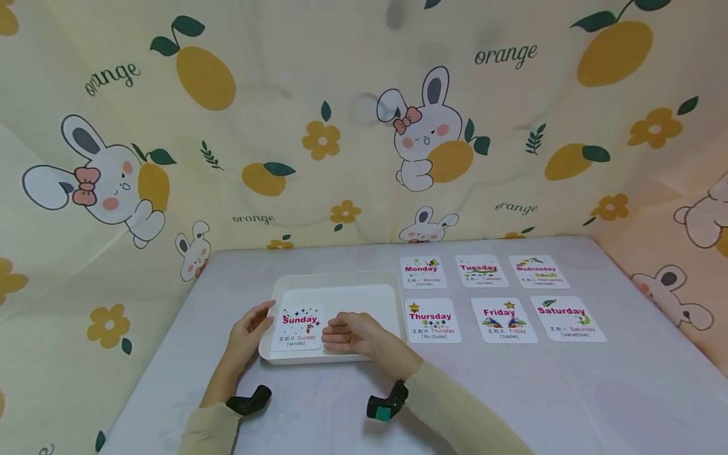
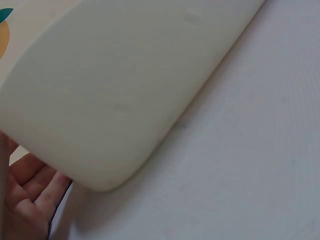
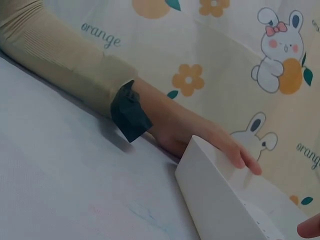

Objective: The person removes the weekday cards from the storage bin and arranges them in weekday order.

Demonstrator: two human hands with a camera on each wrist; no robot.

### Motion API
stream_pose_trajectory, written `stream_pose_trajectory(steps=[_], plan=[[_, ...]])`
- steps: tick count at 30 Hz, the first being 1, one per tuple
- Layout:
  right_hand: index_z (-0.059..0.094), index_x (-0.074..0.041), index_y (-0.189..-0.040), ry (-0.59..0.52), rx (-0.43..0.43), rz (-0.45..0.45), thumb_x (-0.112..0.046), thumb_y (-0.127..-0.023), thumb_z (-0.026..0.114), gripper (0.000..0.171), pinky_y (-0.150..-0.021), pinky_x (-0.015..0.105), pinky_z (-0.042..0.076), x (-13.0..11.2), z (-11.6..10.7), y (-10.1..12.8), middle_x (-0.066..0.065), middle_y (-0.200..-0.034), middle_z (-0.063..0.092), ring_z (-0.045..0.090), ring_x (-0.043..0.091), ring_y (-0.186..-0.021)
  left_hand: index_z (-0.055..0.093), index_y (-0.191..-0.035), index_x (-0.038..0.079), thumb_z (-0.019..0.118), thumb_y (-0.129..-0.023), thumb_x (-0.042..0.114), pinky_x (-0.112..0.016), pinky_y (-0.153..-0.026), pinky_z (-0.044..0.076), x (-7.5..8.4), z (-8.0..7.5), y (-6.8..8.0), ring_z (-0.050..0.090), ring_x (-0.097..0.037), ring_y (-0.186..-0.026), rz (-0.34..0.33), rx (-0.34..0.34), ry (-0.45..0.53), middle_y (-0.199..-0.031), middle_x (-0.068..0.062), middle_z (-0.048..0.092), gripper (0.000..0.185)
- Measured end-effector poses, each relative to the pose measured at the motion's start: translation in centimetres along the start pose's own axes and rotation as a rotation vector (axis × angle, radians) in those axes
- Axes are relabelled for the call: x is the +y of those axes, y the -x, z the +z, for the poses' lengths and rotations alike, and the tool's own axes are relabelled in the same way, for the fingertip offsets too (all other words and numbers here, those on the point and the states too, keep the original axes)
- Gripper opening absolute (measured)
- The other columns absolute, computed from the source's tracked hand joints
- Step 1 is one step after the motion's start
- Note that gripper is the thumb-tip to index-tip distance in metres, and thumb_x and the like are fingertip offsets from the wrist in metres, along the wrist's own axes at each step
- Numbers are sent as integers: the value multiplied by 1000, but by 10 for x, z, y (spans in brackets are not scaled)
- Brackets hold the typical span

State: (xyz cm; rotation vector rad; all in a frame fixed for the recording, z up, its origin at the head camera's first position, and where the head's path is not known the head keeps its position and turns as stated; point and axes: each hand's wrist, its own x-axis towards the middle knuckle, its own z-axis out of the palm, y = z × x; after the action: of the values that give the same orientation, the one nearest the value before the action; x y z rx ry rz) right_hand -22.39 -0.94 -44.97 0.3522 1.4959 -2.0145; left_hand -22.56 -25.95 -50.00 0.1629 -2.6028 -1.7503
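Note:
At the left end of a shallow white tray (image 1: 335,278), my left hand (image 1: 246,335) grips the side, with its fingers along the outer wall and thumb at the rim. In the left wrist view, its fingers (image 2: 37,187) show past the tray's corner. A square Sunday card (image 1: 298,335) lies inside the tray, toward the left. My right hand (image 1: 355,335) is over the tray, its loosely bent fingers pointing left, fingertips right at the card's right edge. In the right wrist view, only a fingertip (image 3: 309,227) of it shows.
Right of the tray lie two rows of cards: Monday (image 1: 423,273), Tuesday (image 1: 481,272) and Wednesday (image 1: 538,272) behind, Thursday (image 1: 433,321), Friday (image 1: 503,321) and Saturday (image 1: 568,320) in front. A patterned cloth (image 1: 352,69) hangs behind the white-covered table (image 1: 318,417).

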Motion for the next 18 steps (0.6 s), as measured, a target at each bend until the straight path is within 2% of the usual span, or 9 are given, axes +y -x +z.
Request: stream_pose_trajectory(steps=[4,7,10,18], plan=[[59,7,-120,18,22,-8,-10,-94,52,32,-89,38,59,0,1,-2,26,-122,65,73,26,-97,47,-141,14,52,-99,22,-41,-117,32,0,-1,0,38,-28,-144,3,0,-5,-153,-10,42,43],[61,6,-118,61,37,-30,-9,-92,56,30,-74,27,61,1,3,-4,20,-113,71,72,13,-78,47,-141,14,52,-99,21,-43,-118,32,0,-1,0,39,-27,-143,9,-2,-1,-152,-10,43,43],[61,7,-117,95,45,-62,-7,-91,58,30,-62,19,58,1,5,-7,15,-101,75,68,6,-65,47,-141,14,52,-99,21,-44,-119,32,0,-1,0,39,-27,-144,13,-5,11,-152,-11,43,43],[60,8,-118,90,78,-85,-6,-91,59,30,-63,19,59,2,9,-15,15,-96,75,67,8,-64,47,-141,15,53,-99,22,-43,-119,31,0,-1,1,39,-26,-143,3,-11,18,-152,-9,43,43]])
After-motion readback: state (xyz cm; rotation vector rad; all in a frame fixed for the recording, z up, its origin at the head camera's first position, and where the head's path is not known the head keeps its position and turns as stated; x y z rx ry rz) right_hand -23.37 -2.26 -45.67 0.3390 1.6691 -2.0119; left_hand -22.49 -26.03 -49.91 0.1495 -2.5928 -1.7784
